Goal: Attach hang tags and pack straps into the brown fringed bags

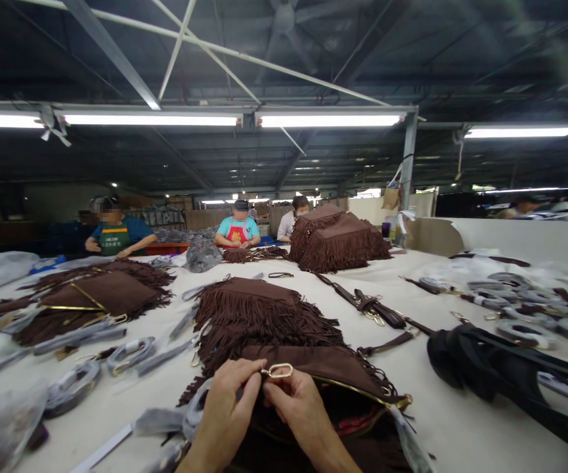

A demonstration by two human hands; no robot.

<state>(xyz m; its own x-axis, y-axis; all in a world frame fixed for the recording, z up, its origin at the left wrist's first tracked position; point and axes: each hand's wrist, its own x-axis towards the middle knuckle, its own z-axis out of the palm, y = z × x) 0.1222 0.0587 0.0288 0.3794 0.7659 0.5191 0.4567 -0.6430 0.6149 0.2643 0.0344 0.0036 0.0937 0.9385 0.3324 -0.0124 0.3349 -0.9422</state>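
My left hand (229, 408) and my right hand (302, 408) meet close together in front of me, both with closed fingers. Between them is a gold snap hook (280, 372), its long loop pointing right above my right fingers. My left fingertips pinch its narrow end; what else lies in the fingers is hidden. Just beneath and behind the hands is a dark brown fringed bag (303, 361), its gold zipper (357, 391) open and a reddish patch of lining showing. Beyond it lies a stack of fringed brown pieces (254, 299).
Wrapped, coiled straps (74, 387) lie to the left, near another brown bag (111, 292). On the right are brown straps with hooks (370, 305), a black strapped item (480, 361) and more wrapped coils (524, 332). A tall bag pile (337, 240) and several people stand across the white table (155, 401).
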